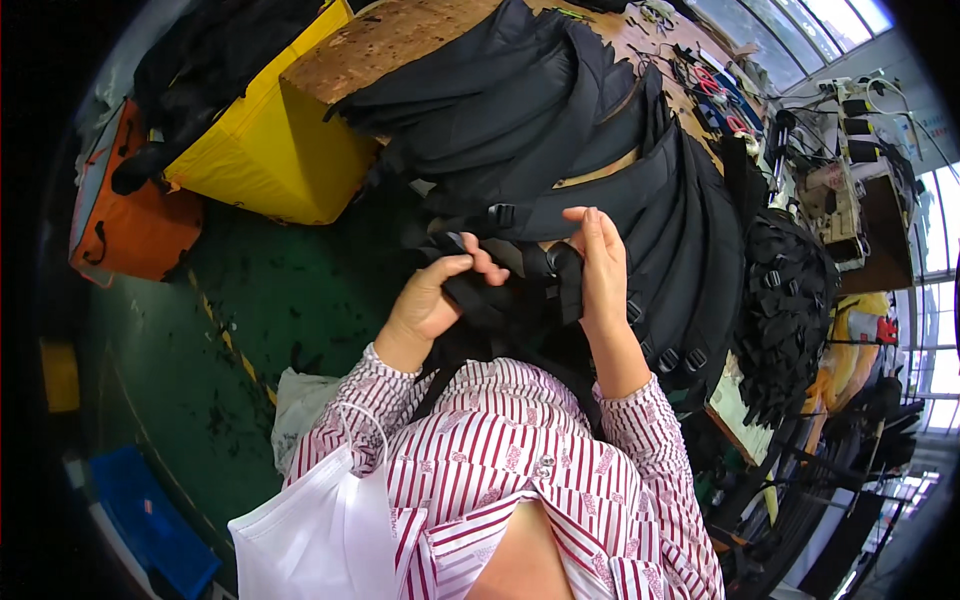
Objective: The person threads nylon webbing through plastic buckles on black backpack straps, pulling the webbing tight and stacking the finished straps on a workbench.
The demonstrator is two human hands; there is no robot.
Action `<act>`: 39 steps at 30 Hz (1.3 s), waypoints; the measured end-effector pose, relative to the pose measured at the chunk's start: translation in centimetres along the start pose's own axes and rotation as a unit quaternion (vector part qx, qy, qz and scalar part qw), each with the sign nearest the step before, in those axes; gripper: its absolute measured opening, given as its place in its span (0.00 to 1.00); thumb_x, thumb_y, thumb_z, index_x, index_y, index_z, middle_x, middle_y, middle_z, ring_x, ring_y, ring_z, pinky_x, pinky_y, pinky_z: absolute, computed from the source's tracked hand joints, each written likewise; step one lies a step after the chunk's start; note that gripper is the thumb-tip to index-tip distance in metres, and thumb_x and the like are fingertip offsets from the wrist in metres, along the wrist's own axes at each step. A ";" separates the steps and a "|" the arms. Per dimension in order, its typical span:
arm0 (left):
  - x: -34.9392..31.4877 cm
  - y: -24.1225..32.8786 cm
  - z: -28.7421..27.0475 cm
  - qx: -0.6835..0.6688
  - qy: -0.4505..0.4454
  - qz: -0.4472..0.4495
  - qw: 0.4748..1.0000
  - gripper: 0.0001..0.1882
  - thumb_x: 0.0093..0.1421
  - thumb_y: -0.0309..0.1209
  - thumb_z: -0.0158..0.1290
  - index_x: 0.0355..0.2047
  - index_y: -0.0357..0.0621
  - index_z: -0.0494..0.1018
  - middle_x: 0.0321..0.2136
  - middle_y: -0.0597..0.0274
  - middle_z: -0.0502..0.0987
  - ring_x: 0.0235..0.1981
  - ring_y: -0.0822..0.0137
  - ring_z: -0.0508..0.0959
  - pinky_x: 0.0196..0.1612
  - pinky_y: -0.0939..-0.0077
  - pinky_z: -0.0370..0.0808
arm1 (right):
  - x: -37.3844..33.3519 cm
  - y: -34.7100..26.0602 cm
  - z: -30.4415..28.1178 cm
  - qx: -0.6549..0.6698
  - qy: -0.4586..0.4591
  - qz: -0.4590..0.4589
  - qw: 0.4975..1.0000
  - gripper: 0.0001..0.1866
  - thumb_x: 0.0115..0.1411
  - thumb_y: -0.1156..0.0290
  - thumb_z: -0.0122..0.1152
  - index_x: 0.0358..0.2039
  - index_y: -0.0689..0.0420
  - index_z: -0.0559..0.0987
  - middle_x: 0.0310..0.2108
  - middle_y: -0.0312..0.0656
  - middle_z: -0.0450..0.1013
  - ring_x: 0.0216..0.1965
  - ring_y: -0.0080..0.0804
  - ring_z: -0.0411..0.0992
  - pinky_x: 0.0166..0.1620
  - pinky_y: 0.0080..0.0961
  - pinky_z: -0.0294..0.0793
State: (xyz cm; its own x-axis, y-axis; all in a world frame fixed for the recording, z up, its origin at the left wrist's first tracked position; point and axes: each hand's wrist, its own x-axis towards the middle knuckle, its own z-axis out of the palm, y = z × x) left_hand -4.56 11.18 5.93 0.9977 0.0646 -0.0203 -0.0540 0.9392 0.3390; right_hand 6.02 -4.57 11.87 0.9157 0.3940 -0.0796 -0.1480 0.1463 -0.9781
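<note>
- Left hand, just left of centre: half-curled, thumb and fingers drawn near one another around dark webbing. How firmly they pinch it cannot be told.
- Between the two hands: a black strap, held up in front of the person's waist and reaching from one hand to the other. Its far details merge with the dark material behind.
- Right hand, right of centre: fingers nearly straight and close together, pointing away from the body, with the strap against the thumb side. The thumb is mostly hidden, so its grip is unclear.
- Far left: an orange bin near the top and a blue crate near the bottom, both on a dark green floor.
- Beside the orange bin: a larger yellow bin with black material at its opening.
- Lower left to centre: a white face mask in front of a red-and-white striped shirt.
- Upper centre: a brown wooden worktop bearing overlapping black padded straps, some with buckles.
- Right: a dense bundle of black webbing.
- Far right: bright windows.
</note>
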 end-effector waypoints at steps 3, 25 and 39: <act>-0.3 0.1 -0.4 0.014 0.040 0.002 0.999 0.09 0.58 0.25 0.52 0.40 0.45 0.69 0.22 0.68 0.65 0.25 0.69 0.68 0.48 0.68 0.69 | 1.2 0.9 0.3 -0.001 0.009 -0.030 1.000 0.16 0.68 0.58 0.47 0.35 0.57 0.76 0.18 0.25 0.56 0.20 0.11 0.51 0.24 0.14 0.49; -3.4 0.5 -1.4 0.130 0.188 0.037 0.973 0.04 0.59 0.27 0.55 0.32 0.38 0.74 0.23 0.61 0.75 0.28 0.68 0.75 0.41 0.73 0.72 | 3.3 3.5 0.5 -0.591 -0.118 -0.297 0.741 0.34 0.45 0.64 0.70 0.54 0.49 0.70 0.52 0.42 0.67 0.55 0.40 0.62 0.53 0.41 0.58; -5.3 2.5 -3.5 0.117 0.246 0.106 0.956 0.06 0.59 0.28 0.56 0.29 0.38 0.74 0.23 0.61 0.73 0.30 0.67 0.73 0.43 0.70 0.71 | 1.9 -8.3 -5.4 -0.668 -0.152 -0.400 0.609 0.28 0.40 0.83 0.58 0.46 0.53 0.76 0.47 0.37 0.72 0.51 0.35 0.68 0.52 0.33 0.62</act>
State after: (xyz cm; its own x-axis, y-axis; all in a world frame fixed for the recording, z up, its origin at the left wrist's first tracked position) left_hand -10.12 14.37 3.58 0.8224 0.4496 -0.3486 -0.1837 0.7898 0.5851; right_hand 10.96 -9.92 18.78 0.3533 0.8605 0.3669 0.9220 -0.3868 0.0192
